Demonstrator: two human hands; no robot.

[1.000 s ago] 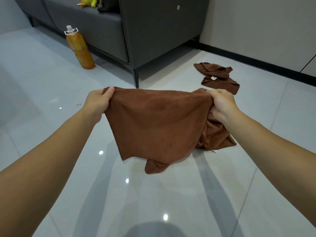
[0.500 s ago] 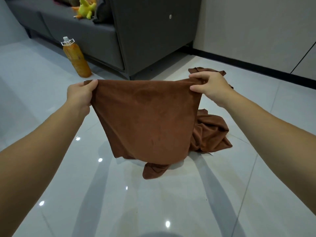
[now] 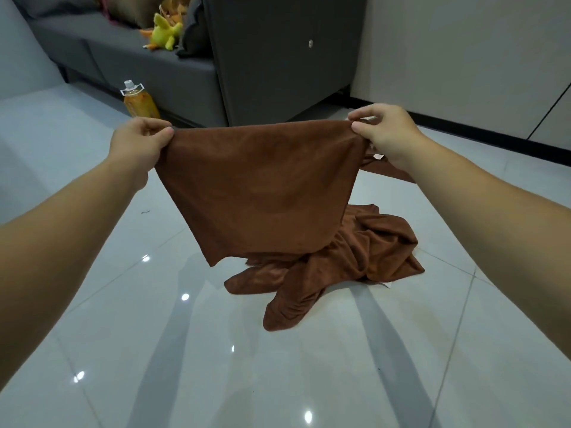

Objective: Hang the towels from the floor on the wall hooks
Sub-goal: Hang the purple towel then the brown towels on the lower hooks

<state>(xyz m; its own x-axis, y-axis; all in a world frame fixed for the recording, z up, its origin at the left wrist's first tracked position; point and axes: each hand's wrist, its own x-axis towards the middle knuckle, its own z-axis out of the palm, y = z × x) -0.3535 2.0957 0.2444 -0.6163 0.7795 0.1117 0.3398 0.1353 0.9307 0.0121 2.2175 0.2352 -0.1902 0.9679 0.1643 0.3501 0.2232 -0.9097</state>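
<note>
A brown towel [image 3: 259, 186] hangs spread in the air in front of me, clear of the floor. My left hand [image 3: 139, 143] pinches its upper left corner and my right hand [image 3: 386, 131] pinches its upper right corner. Below and to the right, a second brown towel [image 3: 349, 261] lies crumpled on the white tiled floor. A third brown towel [image 3: 389, 169] lies farther back, mostly hidden behind my right wrist. No wall hooks are in view.
A dark grey sofa [image 3: 191, 66] stands at the back with a yellow plush toy [image 3: 163, 32] on its seat. An orange bottle [image 3: 139, 101] stands on the floor before it. A light wall with a black skirting [image 3: 469, 131] runs at the right.
Both hands have raised the towel, and its lower edge has come off the floor. The view has tilted up, showing more of the sofa.
</note>
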